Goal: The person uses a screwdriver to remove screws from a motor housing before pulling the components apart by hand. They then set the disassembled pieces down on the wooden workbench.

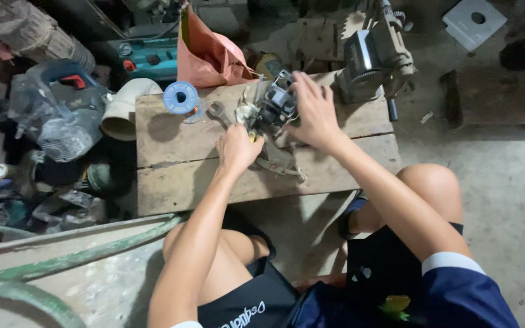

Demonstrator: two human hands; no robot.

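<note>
A small dark metal mechanical part (276, 104) with a grey frame stands on a low wooden bench (171, 182). My right hand (315, 114) is closed around its right side. My left hand (238, 149) is closed on a tool with a yellow handle, its tip at the part's lower left. Bent metal pieces (281, 167) lie on the bench just below my hands. An open-ended wrench (217, 113) lies to the left of the part.
A blue spool (181, 97) sits at the bench's back left, a pink bag (209, 58) behind it. A bench vise (372, 58) stands at the back right. A white pipe elbow (126, 103) and cluttered tools fill the left. Green hose (80, 258) curves at lower left.
</note>
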